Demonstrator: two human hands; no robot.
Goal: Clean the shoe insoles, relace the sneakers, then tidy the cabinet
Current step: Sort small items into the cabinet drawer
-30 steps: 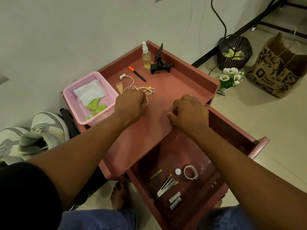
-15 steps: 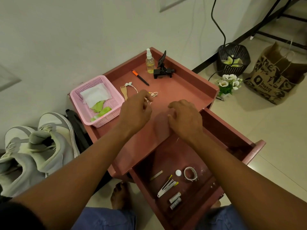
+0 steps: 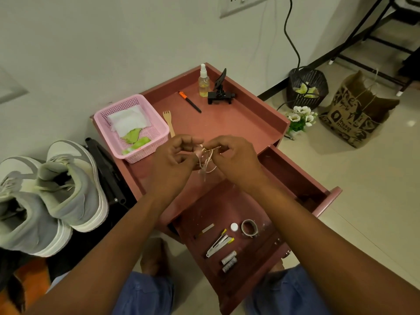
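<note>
Over the front of the red cabinet top (image 3: 238, 119), my left hand (image 3: 175, 160) and my right hand (image 3: 236, 158) both pinch a tangled white earphone cord (image 3: 208, 160), lifted off the surface; its loops hang between my fingers. Below my hands the cabinet drawer (image 3: 327, 201) stands pulled out, with a tape ring (image 3: 249, 228), a white cap (image 3: 234, 226), a stapler-like tool (image 3: 219, 244) and small batteries (image 3: 229, 261) lying in it. Two grey sneakers (image 3: 68, 187) stand on the floor at the left.
On the cabinet top are a pink basket (image 3: 156, 123) with white and green cloths, a wooden fork (image 3: 168, 120), an orange-capped pen (image 3: 189, 101), a spray bottle (image 3: 203, 81) and a black phone clamp (image 3: 219, 92). A wire bin (image 3: 306, 87), flowers (image 3: 301, 117) and a paper bag (image 3: 354, 112) stand on the floor at right.
My left hand picked the earphone cord up off the cabinet top and my right hand came over to it; both now hold it in the air. The view has tilted up.
</note>
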